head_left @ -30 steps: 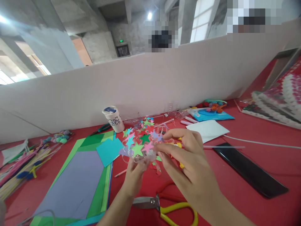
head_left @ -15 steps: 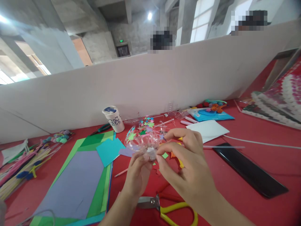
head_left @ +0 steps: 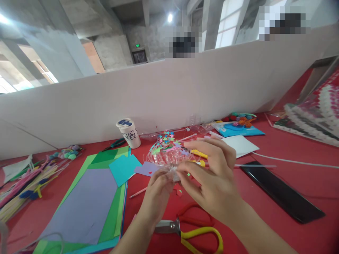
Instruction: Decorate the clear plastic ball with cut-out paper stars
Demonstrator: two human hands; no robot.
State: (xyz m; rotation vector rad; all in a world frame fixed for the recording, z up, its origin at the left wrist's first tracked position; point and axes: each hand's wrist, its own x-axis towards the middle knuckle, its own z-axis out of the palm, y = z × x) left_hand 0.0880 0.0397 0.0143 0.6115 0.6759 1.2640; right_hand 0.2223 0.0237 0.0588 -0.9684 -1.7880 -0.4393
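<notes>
At the middle of the head view is a clear plastic bundle (head_left: 169, 154), its see-through strands fanned outward and dotted with small coloured stars. My left hand (head_left: 158, 185) is closed around its gathered whitish base. From the other side, my right hand (head_left: 209, 176) pinches at the same base between thumb and index finger, the other fingers curled above. Exactly what the right fingertips grip is too small to make out. Below both hands lie scissors (head_left: 198, 233) with one yellow and one red handle. Small red paper scraps (head_left: 179, 192) and a pink pencil (head_left: 138, 192) lie beside my left hand.
Left on the red table are stacked coloured sheets (head_left: 82, 204), a turquoise paper (head_left: 124, 170) and pipe cleaners (head_left: 23, 190). A white cup (head_left: 129, 133) stands by the white partition (head_left: 159, 95). To the right lie a black phone-like slab (head_left: 283, 192) and white paper (head_left: 242, 145).
Both hands and the bundle have shifted slightly right, and the starred strands have turned a little. The right hand has moved off the scissors' red handle, which now shows more fully.
</notes>
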